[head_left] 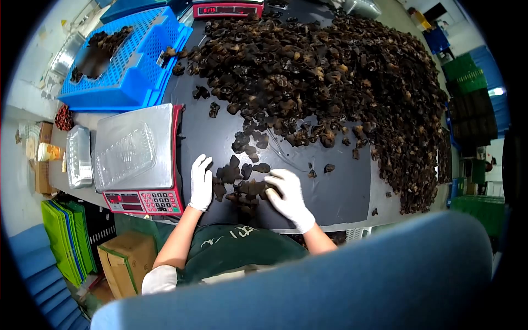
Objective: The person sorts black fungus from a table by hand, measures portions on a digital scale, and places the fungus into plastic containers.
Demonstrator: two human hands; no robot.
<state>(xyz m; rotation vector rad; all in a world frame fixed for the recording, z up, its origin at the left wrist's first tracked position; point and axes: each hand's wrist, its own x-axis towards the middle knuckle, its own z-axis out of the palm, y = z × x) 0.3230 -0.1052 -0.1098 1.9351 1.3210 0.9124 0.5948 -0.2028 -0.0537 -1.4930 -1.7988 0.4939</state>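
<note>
Dark brown wood ear mushrooms (245, 190) lie loosely in a small group on the black tabletop between my two white-gloved hands. My left hand (201, 183) stands at the left side of this group, fingers stretched and nothing visible in them. At the right side, my right hand (287, 197) has its fingers slightly bent and apart, close to the nearest pieces; whether it touches them I cannot tell. A large heap of wood ear mushrooms (319, 71) spreads over the far and right parts of the table.
Left of my left hand is a red digital scale (177, 159) carrying a clear plastic container (126, 151). More clear containers (79, 157) stand beyond it. Blue perforated baskets (137, 60) hold some mushrooms. Another red scale (228, 10) sits at the far edge. A cardboard box (129, 258) stands below.
</note>
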